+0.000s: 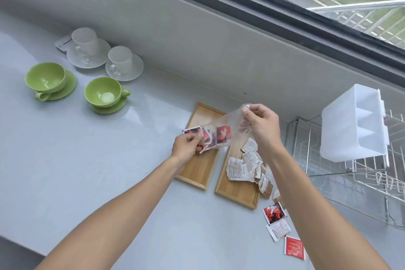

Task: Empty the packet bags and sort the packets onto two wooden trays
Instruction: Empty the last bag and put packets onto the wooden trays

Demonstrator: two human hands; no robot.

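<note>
A clear plastic bag (228,125) hangs tilted above the left wooden tray (198,170), with red packets (222,135) showing through it. My right hand (262,125) pinches the bag's raised end. At the bag's lower mouth my left hand (186,146) grips red packets (192,131). The right wooden tray (237,190) carries a heap of white and brown packets (246,164), some spilling over its right edge. Three loose packets, red and white (275,215), lie on the counter by my right forearm.
Two green cups on saucers (103,94) and two white cups on saucers (88,47) stand at the back left. A wire dish rack (350,173) with a white plastic holder (352,125) sits at the right. A grey wall and window ledge run behind.
</note>
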